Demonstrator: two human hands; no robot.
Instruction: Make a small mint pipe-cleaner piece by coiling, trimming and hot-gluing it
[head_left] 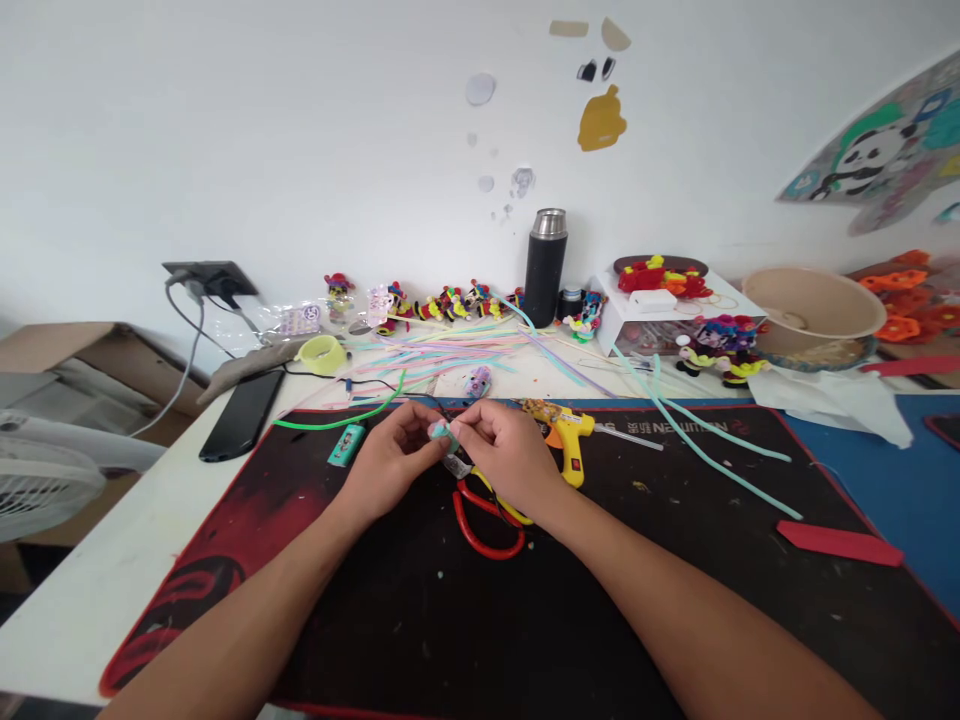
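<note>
A small light-blue piece [444,434], which looks like bunched pipe cleaner, sits between my fingertips above the black desk mat [480,640]. My left hand [394,450] pinches it from the left. From the other side the fingers of my right hand [506,450] are closed on it, hiding part of its shape. Just below lie red-handled scissors [491,550], partly covered by my right hand. To the right of that hand is a yellow glue gun [574,450] with a clear glue stick. A small teal packet [346,445] rests left of my left hand.
Loose pastel pipe cleaners [457,345] spread along the back, with two blue ones [697,440] reaching over the mat. A black thermos [545,270], small figures [450,302] and a white box [675,310] line the wall. A phone [241,415] lies left; a red strip [840,542] lies right.
</note>
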